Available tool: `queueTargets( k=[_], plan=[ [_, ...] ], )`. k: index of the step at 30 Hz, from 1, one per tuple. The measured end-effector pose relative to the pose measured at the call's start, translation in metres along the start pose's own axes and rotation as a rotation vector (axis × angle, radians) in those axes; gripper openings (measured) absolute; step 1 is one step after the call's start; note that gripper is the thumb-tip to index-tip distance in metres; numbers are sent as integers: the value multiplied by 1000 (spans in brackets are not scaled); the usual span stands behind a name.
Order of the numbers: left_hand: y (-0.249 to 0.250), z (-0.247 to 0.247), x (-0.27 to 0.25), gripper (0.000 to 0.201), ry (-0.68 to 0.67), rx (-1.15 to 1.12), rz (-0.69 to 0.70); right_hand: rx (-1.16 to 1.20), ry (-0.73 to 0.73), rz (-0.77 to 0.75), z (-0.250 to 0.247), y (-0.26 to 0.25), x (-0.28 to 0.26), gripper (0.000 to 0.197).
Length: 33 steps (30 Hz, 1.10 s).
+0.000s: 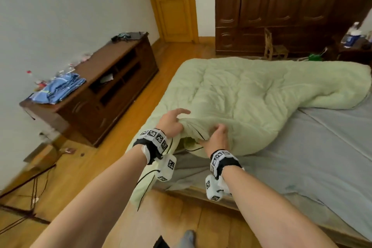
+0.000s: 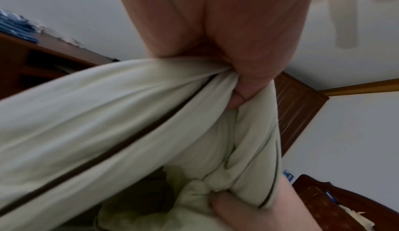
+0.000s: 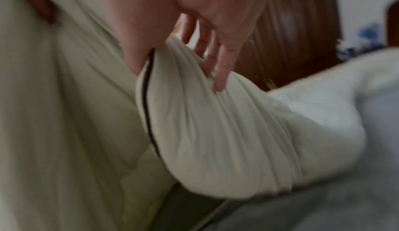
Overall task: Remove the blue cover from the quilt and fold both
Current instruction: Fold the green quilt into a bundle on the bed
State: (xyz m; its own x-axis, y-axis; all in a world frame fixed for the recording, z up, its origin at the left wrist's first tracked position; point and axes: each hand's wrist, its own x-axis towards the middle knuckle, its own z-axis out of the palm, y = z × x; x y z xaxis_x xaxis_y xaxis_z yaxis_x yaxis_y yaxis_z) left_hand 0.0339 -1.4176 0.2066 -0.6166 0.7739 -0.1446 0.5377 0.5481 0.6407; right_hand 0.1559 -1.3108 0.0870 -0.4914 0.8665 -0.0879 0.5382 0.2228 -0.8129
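The pale green quilt [image 1: 251,94] lies crumpled across the bed, and its near corner, edged with dark piping, hangs over the bed's side. My left hand [image 1: 174,122] grips a gathered bunch of that corner, with the index finger sticking out; the left wrist view shows the fingers [image 2: 239,84] clenched round the bunched quilt [image 2: 108,115]. Just to the right, my right hand [image 1: 218,137] pinches the same rolled edge of quilt [image 3: 215,132], thumb on one side and fingertips [image 3: 220,81] on the other. The blue cover [image 1: 58,88] lies folded on the cabinet at the left.
A low brown cabinet [image 1: 112,70] stands against the left wall, with small clutter on top. A grey sheet [image 1: 302,157] covers the bed. A dark wardrobe [image 1: 281,6], a small wooden chair [image 1: 273,46] and a door [image 1: 173,2] are beyond. Cables [image 1: 30,197] cross the wooden floor.
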Motion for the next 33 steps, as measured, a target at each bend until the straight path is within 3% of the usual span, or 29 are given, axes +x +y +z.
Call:
queueTargets(
  k=[2, 4, 6, 7, 10, 12, 14, 16, 18, 21, 23, 25, 27, 30, 32, 33],
  plan=[
    [3, 6, -7, 89, 41, 2, -7, 85, -81, 166, 4, 18, 5, 82],
    [-1, 10, -9, 100, 77, 1, -19, 43, -217, 228, 0, 40, 8, 55],
    [-5, 12, -9, 106, 80, -21, 4, -38, -217, 229, -10, 55, 13, 30],
    [-9, 15, -5, 105, 76, -19, -3, -60, -173, 222, -16, 58, 19, 26],
    [-21, 28, 14, 98, 1, 103, -55, -120, -14, 182, -48, 48, 37, 41],
    [-23, 46, 29, 101, -149, 214, -69, -168, 60, 101, -80, 32, 46, 46],
    [-10, 75, 45, 122, -271, 252, 48, -217, 84, 11, -113, 18, 52, 50],
    [26, 105, 57, 136, -286, 241, 258, -324, 27, -106, -140, 6, 56, 49],
    [67, 124, 65, 126, -255, 192, 392, -520, -74, -198, -165, 0, 53, 45],
    [105, 134, 71, 81, -152, 302, 514, -643, -84, -262, -195, 8, 43, 45],
    [118, 128, 75, 65, -105, 306, 495, -592, -1, -282, -203, 22, 40, 36],
    [127, 121, 74, 74, -82, 204, 399, -443, 82, -223, -196, 42, 45, 31],
    [131, 116, 67, 87, -42, 95, 285, -178, 60, -98, -179, 59, 50, 40],
    [126, 116, 45, 98, 68, -27, 120, 256, -182, 74, -148, 69, 45, 96],
    [119, 114, 27, 99, 114, -68, 15, 273, -264, 40, -123, 70, 38, 123],
    [116, 113, 18, 100, 124, -61, -13, 305, -240, 36, -110, 70, 33, 124]
  ],
)
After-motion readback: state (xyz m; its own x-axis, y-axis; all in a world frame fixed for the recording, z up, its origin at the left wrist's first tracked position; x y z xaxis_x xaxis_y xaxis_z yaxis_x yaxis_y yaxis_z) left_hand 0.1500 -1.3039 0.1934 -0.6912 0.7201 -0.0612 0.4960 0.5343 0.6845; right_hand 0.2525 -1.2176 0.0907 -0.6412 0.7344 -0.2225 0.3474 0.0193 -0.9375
